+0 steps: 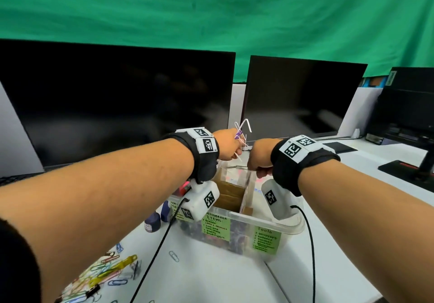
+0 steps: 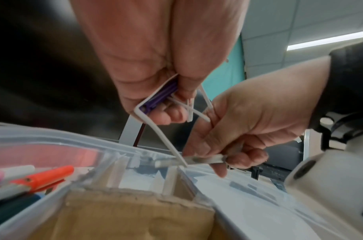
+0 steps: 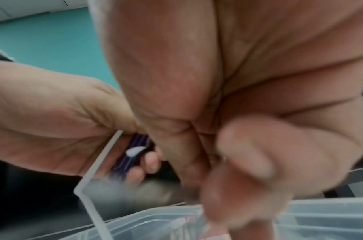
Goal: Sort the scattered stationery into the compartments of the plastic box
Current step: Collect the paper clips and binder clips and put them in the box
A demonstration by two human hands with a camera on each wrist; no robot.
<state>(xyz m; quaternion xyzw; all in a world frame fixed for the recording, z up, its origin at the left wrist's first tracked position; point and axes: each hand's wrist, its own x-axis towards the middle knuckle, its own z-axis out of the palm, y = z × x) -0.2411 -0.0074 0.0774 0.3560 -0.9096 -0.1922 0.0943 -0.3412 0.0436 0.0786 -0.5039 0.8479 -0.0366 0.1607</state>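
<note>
Above the clear plastic compartment box [image 1: 244, 220], the left hand [image 2: 156, 78] pinches a purple clip with bent white plastic strips [image 2: 160, 97]; the right hand [image 2: 244, 129] grips a thin grey stick [image 2: 207, 160] over the box's far rim.

Head high; wrists close beneath hands [image 2: 156, 65]

The left hand [image 2: 156, 68] pinched a purple clip [image 2: 158, 99] with white strips. The right hand [image 2: 248, 129] gripped a grey stick [image 2: 205, 160] above the plastic box [image 2: 53, 141]. An orange marker [image 2: 51, 175] lay in its left compartment.
</note>
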